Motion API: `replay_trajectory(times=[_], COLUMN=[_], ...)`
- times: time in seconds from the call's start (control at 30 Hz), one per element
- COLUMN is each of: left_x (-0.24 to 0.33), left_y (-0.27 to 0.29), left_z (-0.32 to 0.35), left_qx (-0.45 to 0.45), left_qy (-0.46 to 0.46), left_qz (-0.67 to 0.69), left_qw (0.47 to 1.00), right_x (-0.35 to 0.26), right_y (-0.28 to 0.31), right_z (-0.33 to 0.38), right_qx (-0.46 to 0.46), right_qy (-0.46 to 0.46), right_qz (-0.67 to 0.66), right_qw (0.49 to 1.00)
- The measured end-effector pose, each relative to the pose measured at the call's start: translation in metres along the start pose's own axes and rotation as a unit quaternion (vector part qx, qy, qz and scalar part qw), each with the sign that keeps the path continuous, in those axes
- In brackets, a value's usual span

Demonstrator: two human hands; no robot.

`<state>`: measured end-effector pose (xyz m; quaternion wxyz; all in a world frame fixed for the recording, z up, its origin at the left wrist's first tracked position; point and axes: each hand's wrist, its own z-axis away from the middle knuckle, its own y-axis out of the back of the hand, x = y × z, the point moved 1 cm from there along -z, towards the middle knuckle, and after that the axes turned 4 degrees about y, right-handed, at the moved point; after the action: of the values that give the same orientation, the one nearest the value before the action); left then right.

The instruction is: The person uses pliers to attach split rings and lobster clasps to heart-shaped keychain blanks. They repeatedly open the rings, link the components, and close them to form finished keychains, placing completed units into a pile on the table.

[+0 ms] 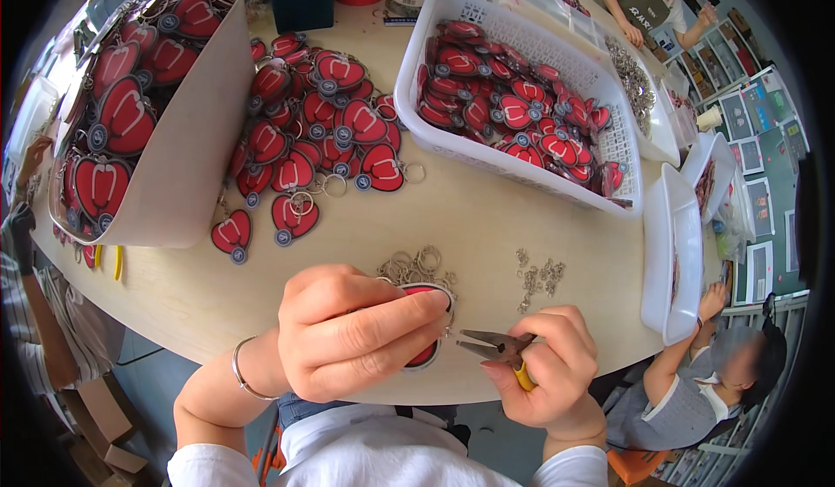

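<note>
**Pliers brought to the edge of the red charm**

You hold the red charm (421,356) in your left hand (357,330), whose fingers are closed over it and cover much of its face. It is in the air above the near side of the bench (578,239), at six o'clock of the head view. Your right hand (557,356) is wrapped around the pliers (500,344); their jaws are a little apart and stand just beside the charm, at its three o'clock. I cannot tell if they touch it.

The step in hand seems to be the work with pliers at the charm's edge, probably on its metal fitting. I judge that the next move calls for a steady left hand, while the right one aligns the jaws exactly before it squeezes.

The visible outline of the charm runs roughly from twelve to six o'clock, but the fingers hide its whole long axis and which end is the pointed one. The pliers lie along a line from four to ten o'clock, with the tips toward ten.

From the charm, the metal rings (416,266) lie at twelve o'clock and the small metal fittings (544,276) at two.
</note>
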<state>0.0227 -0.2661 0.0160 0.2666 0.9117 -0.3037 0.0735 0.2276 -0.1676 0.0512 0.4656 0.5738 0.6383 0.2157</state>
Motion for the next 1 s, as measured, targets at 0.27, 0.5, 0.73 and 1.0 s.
replay_trajectory(times=[0.27, 0.5, 0.73, 1.0], left_x=[0.003, 0.004, 0.003, 0.004], left_y=[-0.001, -0.001, -0.003, -0.002], left_z=[0.0, -0.001, -0.001, 0.0], left_qx=[-0.005, 0.018, 0.026, 0.029], left_qy=[0.038, 0.047, -0.002, -0.012], left_qz=[0.007, 0.017, 0.005, 0.002], left_qw=[0.999, 0.999, 1.0, 0.999], right_x=[0.0, -0.01, -0.005, -0.008], right_y=[-0.007, -0.017, -0.008, -0.013], right_z=[0.004, 0.008, 0.0, 0.002], right_qx=[0.024, 0.049, 0.022, 0.031], right_qy=[0.032, -0.017, -0.025, -0.007], right_qz=[0.06, 0.028, -0.057, -0.026], right_qw=[0.997, 0.998, 0.998, 0.999])
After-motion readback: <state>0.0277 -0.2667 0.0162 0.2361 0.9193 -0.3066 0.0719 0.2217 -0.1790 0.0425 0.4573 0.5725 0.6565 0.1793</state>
